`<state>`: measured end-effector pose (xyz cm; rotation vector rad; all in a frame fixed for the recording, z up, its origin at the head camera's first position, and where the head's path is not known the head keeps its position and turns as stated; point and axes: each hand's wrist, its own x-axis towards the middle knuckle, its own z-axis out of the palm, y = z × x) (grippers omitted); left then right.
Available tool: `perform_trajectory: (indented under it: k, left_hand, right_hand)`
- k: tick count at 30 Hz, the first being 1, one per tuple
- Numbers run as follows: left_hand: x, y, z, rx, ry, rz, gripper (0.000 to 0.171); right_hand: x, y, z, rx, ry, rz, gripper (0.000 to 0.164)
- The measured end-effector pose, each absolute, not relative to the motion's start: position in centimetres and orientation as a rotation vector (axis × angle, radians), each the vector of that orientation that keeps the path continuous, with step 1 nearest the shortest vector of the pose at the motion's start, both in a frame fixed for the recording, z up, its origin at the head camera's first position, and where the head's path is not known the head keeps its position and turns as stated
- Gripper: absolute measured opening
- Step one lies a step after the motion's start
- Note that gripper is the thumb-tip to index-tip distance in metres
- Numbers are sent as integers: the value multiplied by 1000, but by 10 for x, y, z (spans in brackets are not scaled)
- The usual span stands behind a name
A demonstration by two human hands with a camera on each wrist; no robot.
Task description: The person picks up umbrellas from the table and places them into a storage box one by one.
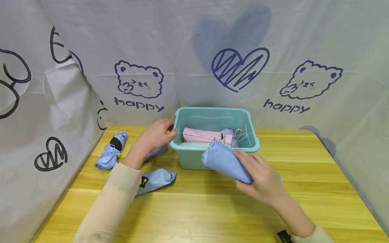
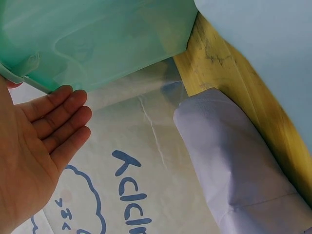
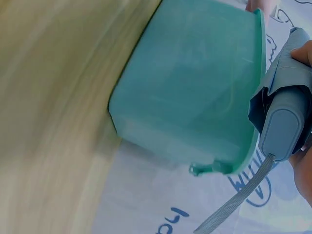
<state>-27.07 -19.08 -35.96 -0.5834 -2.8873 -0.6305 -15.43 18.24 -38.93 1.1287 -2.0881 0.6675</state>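
Observation:
A folded blue umbrella [image 1: 226,161] is gripped by my right hand [image 1: 259,177], tilted over the front rim of a teal plastic bin [image 1: 194,160]. In the right wrist view, the end of the umbrella's handle [image 3: 282,131] pokes out of its sleeve, with a grey wrist strap [image 3: 239,200] hanging from it. My left hand [image 1: 156,135] is at the bin's left rim, its fingers [image 2: 63,117] nearly straight in the left wrist view. Inside the bin lie a pink folded umbrella [image 1: 200,135], a pale green one [image 1: 194,144] and something purple [image 1: 227,131] behind.
Left of the bin lies a purple folded umbrella [image 2: 229,156], partly hidden by my left wrist in the head view. A blue umbrella with a black band [image 1: 110,152] lies farther left. Another light blue one [image 1: 159,179] lies nearer me. Printed sheeting [image 1: 188,84] surrounds the wooden table [image 1: 212,216].

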Motion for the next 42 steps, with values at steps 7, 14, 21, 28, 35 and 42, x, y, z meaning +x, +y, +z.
perform_trajectory:
  k: [7,14,21,28,35,42]
  left_hand:
    - [-272,-192,-360,-584,-2880,-618,16]
    - [-271,-191,-360,-553,-2906,-635,20]
    - [-271,-192,-361,-552,-2903,-633,20]
    - [-272,-193,-361,-555,-2894,-644,18]
    - [-272,-193,-361,-556,-2896,-642,22]
    - [-272,-192,-360,-550,-2901,-634,20]
  right_hand:
    - [-165,195,-375,1109,-2104,611,63]
    - [-178,200,-361,1149,-2128,522,62]
    - [-195,202,-351,1186,-2144,449,62]
    - [-210,205,-340,1242,-2134,380,66]
    - [-223,206,-329,1292,-2200,326,72]
    - [-239,201,-316,1340,-2244,276,74]
